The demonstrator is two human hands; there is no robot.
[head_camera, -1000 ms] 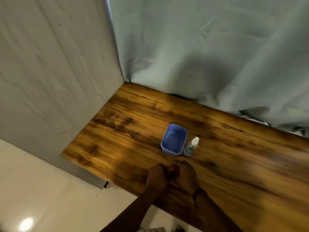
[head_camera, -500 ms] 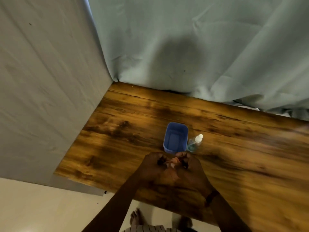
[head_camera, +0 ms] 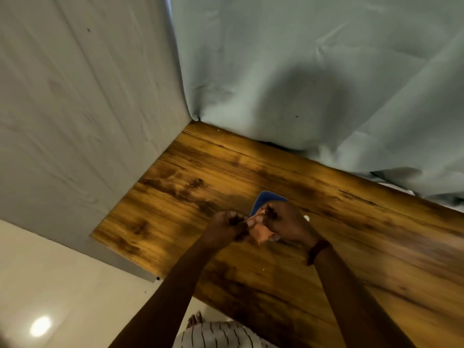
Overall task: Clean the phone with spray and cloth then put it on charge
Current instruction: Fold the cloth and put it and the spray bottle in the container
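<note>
Orange cloth (head_camera: 261, 233), probably, pinched between left hand (head_camera: 227, 226) and right hand (head_camera: 286, 222), half hiding blue tub (head_camera: 261, 200)

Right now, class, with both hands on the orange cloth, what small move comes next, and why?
Probably free the right hand and reach for the spray bottle, whose cap shows just behind it: both hands pinch the cloth, and the left hand alone can keep it.

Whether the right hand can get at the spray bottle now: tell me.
Probably yes: the spray bottle, only its cap showing, stands just past the right hand, nothing between. But that hand and the left hand grip the orange cloth, so it must let go first.
</note>
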